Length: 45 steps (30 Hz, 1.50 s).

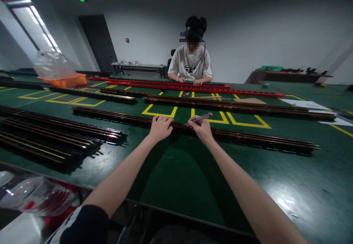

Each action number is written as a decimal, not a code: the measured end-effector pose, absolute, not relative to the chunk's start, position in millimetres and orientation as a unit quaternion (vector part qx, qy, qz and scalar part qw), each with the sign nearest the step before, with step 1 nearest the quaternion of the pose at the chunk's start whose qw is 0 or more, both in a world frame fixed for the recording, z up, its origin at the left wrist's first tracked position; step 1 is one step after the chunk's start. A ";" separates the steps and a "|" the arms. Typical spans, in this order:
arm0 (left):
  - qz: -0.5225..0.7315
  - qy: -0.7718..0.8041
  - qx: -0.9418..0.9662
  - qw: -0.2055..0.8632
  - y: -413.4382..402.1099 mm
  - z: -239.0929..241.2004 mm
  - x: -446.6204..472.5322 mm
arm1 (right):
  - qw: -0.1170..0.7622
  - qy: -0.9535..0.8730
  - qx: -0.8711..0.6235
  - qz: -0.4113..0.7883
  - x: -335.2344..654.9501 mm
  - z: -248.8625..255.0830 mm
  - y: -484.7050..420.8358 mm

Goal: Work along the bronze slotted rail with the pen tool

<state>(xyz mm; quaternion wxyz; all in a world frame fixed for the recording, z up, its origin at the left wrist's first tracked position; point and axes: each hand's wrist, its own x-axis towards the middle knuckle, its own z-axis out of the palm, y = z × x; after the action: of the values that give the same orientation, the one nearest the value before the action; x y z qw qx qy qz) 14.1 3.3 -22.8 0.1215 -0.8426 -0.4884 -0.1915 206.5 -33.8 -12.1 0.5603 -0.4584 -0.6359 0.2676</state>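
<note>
A long dark track strip with copper-coloured rails lies crosswise on the green table in front of me. My left hand grips its middle, fingers curled over the top and far edge. In my right hand is a slim pen-like tool with a greyish, see-through handle, pinched between thumb and fingers. Its thin tip points down-left and meets the strip, or hovers close above it, just right of my left hand. Exactly what kind of tool it is I cannot make out.
Several more track strips lie at the left, others beyond mine. Across the table a person has both hands at long red racks. An orange tray with a plastic bag is back left; white papers are at right.
</note>
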 end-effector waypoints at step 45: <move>-0.174 -0.467 -0.862 0.093 3.8 -24.2 12.4 | 0.568 -0.629 -0.464 0.258 208.9 -14.2 -30.4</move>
<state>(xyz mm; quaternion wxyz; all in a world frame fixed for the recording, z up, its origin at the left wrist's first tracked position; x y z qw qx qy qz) 12.4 3.8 -24.2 0.0932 -0.8617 -0.4672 -0.1745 208.9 -30.4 -14.2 0.5679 -0.4642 -0.6287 0.2583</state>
